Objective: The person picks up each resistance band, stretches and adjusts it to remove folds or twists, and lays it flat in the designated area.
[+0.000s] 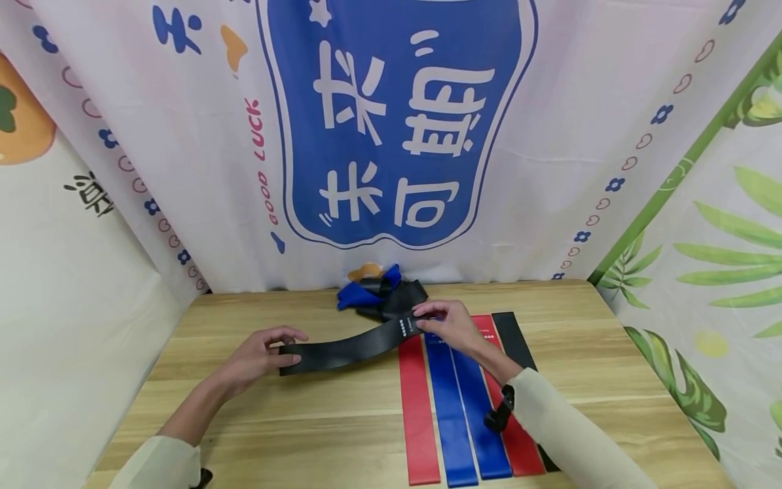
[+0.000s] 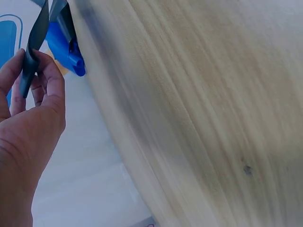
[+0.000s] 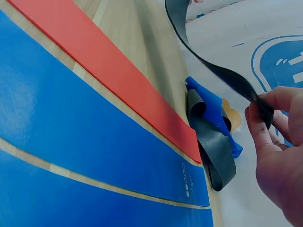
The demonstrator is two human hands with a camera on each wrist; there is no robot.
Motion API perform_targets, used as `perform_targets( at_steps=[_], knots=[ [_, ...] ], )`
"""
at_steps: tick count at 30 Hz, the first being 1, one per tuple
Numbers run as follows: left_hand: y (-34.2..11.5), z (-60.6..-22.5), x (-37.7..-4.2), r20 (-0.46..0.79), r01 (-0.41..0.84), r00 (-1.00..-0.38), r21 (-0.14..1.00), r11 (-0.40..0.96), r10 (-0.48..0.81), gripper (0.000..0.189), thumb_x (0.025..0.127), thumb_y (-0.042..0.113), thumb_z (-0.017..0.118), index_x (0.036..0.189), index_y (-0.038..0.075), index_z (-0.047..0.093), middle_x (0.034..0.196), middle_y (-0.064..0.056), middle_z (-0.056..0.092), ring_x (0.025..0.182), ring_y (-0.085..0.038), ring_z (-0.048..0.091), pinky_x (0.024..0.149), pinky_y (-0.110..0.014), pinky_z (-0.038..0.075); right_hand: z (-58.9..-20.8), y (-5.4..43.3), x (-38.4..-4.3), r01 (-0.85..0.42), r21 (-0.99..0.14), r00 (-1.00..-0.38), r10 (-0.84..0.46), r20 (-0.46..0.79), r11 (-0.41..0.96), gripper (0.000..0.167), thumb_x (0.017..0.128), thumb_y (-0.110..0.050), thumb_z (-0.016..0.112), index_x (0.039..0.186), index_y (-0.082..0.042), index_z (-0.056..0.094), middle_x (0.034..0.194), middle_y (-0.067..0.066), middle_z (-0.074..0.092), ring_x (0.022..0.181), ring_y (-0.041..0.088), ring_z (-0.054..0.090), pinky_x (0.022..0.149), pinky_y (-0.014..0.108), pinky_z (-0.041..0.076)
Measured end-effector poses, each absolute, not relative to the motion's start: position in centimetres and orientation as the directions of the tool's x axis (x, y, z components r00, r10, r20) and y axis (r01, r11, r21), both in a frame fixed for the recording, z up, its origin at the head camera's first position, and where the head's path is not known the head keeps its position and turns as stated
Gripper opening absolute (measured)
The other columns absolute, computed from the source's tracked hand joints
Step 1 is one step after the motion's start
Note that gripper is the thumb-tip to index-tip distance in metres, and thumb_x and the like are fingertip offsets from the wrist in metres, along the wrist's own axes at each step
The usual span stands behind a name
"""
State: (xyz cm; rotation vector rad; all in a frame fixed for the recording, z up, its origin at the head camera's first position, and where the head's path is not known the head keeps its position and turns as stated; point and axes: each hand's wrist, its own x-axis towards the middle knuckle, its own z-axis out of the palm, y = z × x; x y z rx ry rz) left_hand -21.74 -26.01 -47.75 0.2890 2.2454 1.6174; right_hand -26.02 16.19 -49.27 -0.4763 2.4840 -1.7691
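A black resistance band (image 1: 348, 351) is stretched out flat between both hands, above the table, with white print and dots near its right end. My left hand (image 1: 263, 353) pinches its left end between thumb and fingers; the left wrist view shows the band (image 2: 35, 42) edge-on in that grip. At the other end my right hand (image 1: 451, 326) pinches the band, also seen in the right wrist view, where the band (image 3: 222, 73) sags and twists slightly. Below the right forearm lie flat bands side by side: a red band (image 1: 418, 414), two blue bands (image 1: 452, 414), another red one and a black band (image 1: 516, 339).
At the table's back edge sits a loose heap of black and blue bands (image 1: 391, 292). The wooden table (image 1: 305, 435) meets a printed cloth (image 1: 208, 170) behind it. Leaf-patterned cloth (image 1: 733, 272) hangs at the right, a white one (image 1: 61, 305) at the left.
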Motion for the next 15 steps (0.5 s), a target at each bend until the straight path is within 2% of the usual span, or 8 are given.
perform_targets(
  at_steps=[7,10,15],
  knots=[
    [-26.4,-47.9,-21.1,-0.195,-0.071,-0.904,0.947,0.315,0.382,0.044,0.095,0.010,0.079,0.134,-0.002,0.065,0.140,-0.025,0.053,0.103,-0.026,0.062,0.081,-0.033,0.058,-49.3,16.3,-26.1,-0.213,-0.916,-0.959,-0.250,0.131,0.339,0.017,0.096,-0.003,0.076,0.110,-0.013,0.081,0.121,0.008,0.074,0.096,0.024,0.067,0.085,0.026,0.058],
    [-26.5,-47.9,-20.6,-0.224,-0.094,-0.896,0.940,0.329,0.383,0.040,0.095,0.012,0.080,0.131,0.001,0.068,0.139,-0.022,0.056,0.099,-0.025,0.061,0.080,-0.034,0.057,-49.3,16.2,-26.2,-0.211,-0.910,-0.962,-0.239,0.129,0.356,0.019,0.096,-0.002,0.076,0.111,-0.013,0.081,0.118,0.007,0.075,0.094,0.022,0.068,0.085,0.025,0.059],
    [-26.3,-48.2,-19.9,-0.226,-0.062,-0.873,0.930,0.361,0.433,0.034,0.095,0.014,0.080,0.125,0.000,0.072,0.137,-0.022,0.059,0.095,-0.022,0.059,0.077,-0.034,0.057,-49.4,16.0,-26.4,-0.196,-0.916,-0.966,-0.231,0.118,0.349,0.021,0.095,-0.001,0.076,0.113,-0.011,0.082,0.121,0.012,0.075,0.092,0.021,0.072,0.085,0.030,0.062]
  ],
)
